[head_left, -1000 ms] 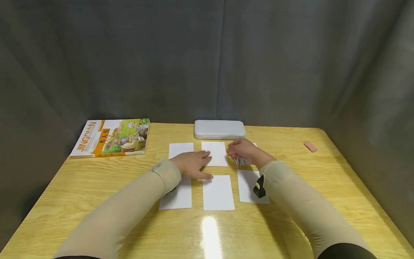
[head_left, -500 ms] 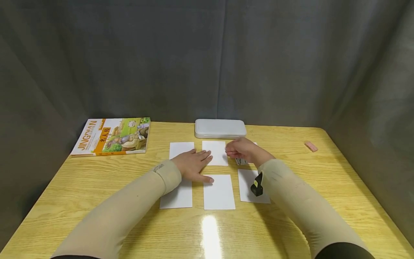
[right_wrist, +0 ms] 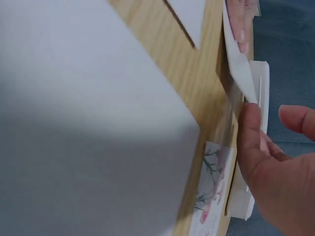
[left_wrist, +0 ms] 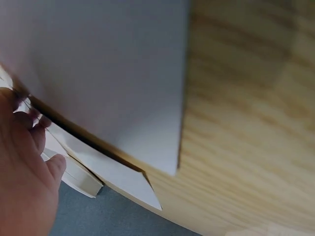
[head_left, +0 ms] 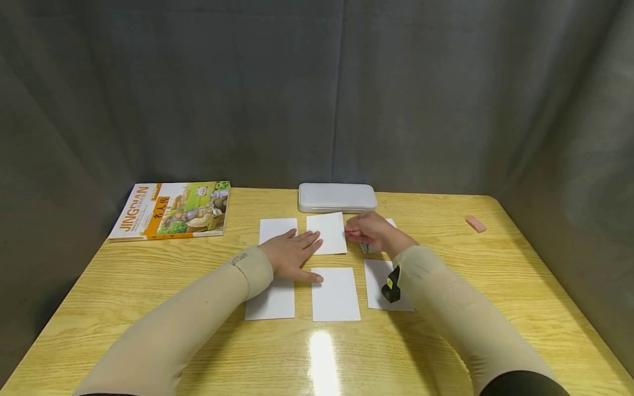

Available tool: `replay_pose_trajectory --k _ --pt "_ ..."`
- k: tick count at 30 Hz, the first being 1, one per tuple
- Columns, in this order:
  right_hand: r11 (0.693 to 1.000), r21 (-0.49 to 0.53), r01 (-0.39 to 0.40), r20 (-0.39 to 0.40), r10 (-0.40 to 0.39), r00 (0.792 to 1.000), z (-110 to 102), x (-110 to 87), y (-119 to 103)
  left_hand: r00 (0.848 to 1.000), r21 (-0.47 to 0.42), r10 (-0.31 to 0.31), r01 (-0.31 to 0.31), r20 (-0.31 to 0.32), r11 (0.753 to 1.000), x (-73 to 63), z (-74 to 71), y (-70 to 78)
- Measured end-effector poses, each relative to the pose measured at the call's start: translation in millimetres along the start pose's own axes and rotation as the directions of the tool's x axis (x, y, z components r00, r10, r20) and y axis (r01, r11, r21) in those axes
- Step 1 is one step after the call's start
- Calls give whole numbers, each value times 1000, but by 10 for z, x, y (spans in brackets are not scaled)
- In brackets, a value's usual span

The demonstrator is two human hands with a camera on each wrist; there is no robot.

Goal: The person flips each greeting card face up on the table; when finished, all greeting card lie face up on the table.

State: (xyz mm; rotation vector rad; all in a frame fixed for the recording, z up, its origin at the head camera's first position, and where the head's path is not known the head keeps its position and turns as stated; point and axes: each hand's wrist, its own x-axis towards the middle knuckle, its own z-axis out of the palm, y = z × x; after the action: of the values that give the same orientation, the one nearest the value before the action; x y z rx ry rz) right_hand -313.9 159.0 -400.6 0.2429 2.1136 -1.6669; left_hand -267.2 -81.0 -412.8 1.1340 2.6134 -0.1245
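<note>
White cards lie on the wooden table in two rows. The far middle card [head_left: 327, 234] has its right side tipped up. My left hand [head_left: 292, 254] lies palm down with spread fingers, its fingertips on that card's left part and its thumb tip at the near middle card [head_left: 337, 297]. On the raised edge are the bent fingertips of my right hand [head_left: 373, 230]; the right wrist view shows its thumb apart from the tipped card [right_wrist: 239, 69]. Beneath this hand, the far right card [right_wrist: 209, 189] shows a picture of branches, partly hidden.
Behind the cards stands a white case [head_left: 337, 197]. A magazine-like book [head_left: 183, 212] lies at the far left, a small pink block [head_left: 475, 224] at the far right. Other blank cards are the far left card [head_left: 276, 228], near left card [head_left: 272, 303] and near right card [head_left: 378, 286].
The far middle card, flat before, has tipped up on its right side and shifted slightly left. My right fingertips have come leftward onto its edge; my left hand barely moved.
</note>
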Motion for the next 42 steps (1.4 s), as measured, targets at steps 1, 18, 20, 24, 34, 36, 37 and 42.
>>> replay_pose_trajectory --k 1,18,20,24,34,36,37,42 --pt "1000 -12 9 0 -9 1000 7 10 15 1000 6 2 -2 -2 1000 -5 8 -7" --pt "993 -4 116 72 -115 991 -70 -64 -73 823 -771 -518 169 -231 613 57 -51 -256" --pt "992 8 128 79 -128 989 -69 -75 -85 812 -850 -555 153 -183 505 72 -74 -250" --pt "988 14 155 86 -156 984 -53 -92 -94 804 -908 -575 115 -153 403 85 -110 -221" --pt "986 -30 166 65 -164 984 -2 -118 -108 764 -954 -637 106 -102 280 105 -78 -202" --pt "986 -8 165 48 -165 985 10 -118 -110 774 -966 -628 93 -81 239 103 -65 -211" --pt "987 0 162 43 -162 986 16 -117 -109 780 -970 -621 85 -76 226 100 -60 -214" --pt "989 21 144 38 -145 989 36 -102 -88 788 -976 -613 78 -65 203 94 -79 -202"
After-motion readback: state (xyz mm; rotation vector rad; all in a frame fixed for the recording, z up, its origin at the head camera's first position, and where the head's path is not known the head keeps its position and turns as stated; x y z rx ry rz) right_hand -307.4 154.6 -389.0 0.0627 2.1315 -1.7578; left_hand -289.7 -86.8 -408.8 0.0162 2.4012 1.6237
